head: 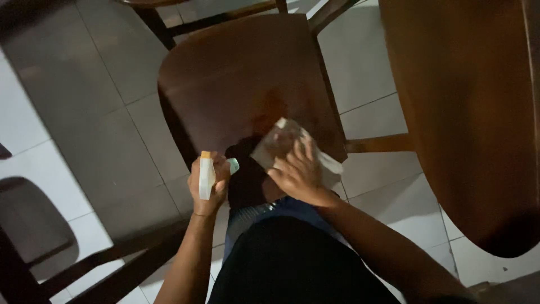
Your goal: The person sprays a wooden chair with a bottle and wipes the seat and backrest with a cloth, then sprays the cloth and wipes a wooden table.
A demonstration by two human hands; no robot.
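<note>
Two hands work low over a wooden chair seat (242, 84). Left hand (209, 183) wraps its fingers round a white spray bottle (206, 174), held upright, clear of the wood. Right hand (298, 171) presses a folded cloth (287, 143) flat, fingers spread for even contact. Beyond, a table (467, 112) edge.

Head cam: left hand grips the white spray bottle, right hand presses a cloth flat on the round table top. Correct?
Not quite. In the head view the right hand presses the cloth on the wooden chair seat, not on the table, which stands off to the side. The left hand does grip the white spray bottle.
</note>
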